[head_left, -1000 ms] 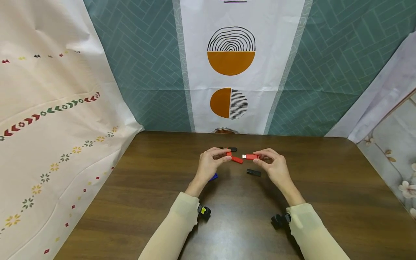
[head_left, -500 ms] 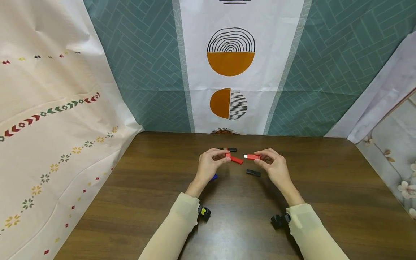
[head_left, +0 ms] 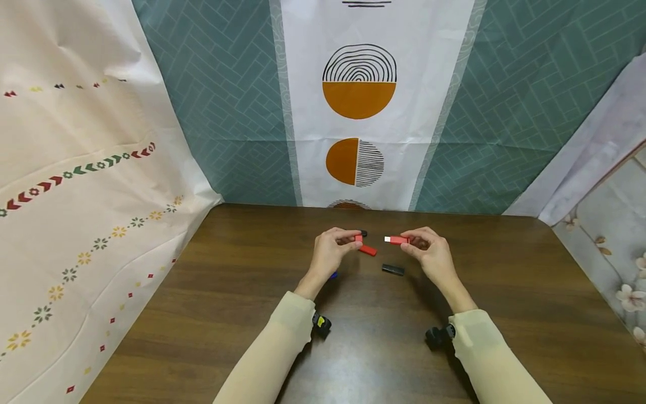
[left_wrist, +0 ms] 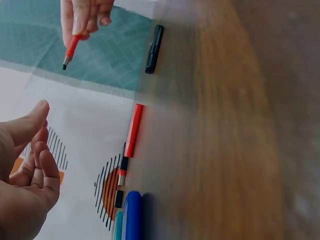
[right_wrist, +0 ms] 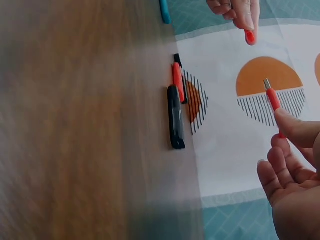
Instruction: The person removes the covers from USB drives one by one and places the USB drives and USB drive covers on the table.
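Red USB stick (head_left: 397, 239) in the air above the table (head_left: 348, 365), pinched at its rear end by thumb and fingers of the right hand (head_left: 433, 251). Probably gripped so far back in order to leave the metal plug (right_wrist: 267, 83) uncovered. Points with this plug toward the left hand (head_left: 329, 252). In that left hand, a red cap (right_wrist: 250, 37), also pinched by thumb and fingertips; apparently held only by the sides, to keep free what looks like its opening. Between plug and cap, a gap: near, but not touching.

Seen from the right hand, lies the stick at the very fingertips, to the left of the palm, and looks about level in the head view. Too small to tell whether exactly in line with the cap.

Below, on the table, a second red stick (head_left: 367, 250), just beside the left fingertips in the head view. Lower in that view and between both hands, a black stick (head_left: 393, 270). Behind the left fingers, a dark stick (head_left: 364, 233), mostly hidden. By the left wrist, a blue thing (head_left: 333, 275), partly covered; beside it in the left wrist view, a teal thing (left_wrist: 118, 226). Perhaps spread so for easy picking, one by one.
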### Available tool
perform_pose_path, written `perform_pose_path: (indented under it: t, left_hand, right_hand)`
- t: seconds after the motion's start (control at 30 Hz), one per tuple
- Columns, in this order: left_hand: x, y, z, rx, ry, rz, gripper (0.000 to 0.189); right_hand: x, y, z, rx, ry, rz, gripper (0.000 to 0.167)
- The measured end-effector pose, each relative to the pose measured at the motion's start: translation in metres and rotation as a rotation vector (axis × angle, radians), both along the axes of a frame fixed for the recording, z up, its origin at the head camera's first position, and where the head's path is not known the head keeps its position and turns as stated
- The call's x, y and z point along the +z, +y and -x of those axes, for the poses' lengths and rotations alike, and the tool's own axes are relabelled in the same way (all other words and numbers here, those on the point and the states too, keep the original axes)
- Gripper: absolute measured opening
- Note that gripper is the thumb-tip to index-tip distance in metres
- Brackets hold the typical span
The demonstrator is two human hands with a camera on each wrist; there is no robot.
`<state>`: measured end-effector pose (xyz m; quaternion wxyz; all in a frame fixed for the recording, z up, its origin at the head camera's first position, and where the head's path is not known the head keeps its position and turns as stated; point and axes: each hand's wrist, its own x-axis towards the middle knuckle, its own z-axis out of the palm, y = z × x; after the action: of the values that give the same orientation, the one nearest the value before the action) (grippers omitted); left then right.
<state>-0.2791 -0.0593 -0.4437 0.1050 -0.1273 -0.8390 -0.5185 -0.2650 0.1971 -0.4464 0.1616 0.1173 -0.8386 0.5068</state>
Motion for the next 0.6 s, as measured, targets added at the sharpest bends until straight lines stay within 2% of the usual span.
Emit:
perform_pose_path:
  t: [0.37, 0.6]
  left_hand:
    - [0.001, 0.022, 0.026, -0.003, -0.076, -0.003, 0.027]
    - [-0.003, 0.032, 0.038, -0.004, -0.071, 0.076, 0.025]
  right_hand:
    - [0.008, 0.013, 0.028, 0.028, -0.065, -0.050, 0.024]
    - [0.006, 0.021, 0.042, 0.038, -0.150, -0.001, 0.026]
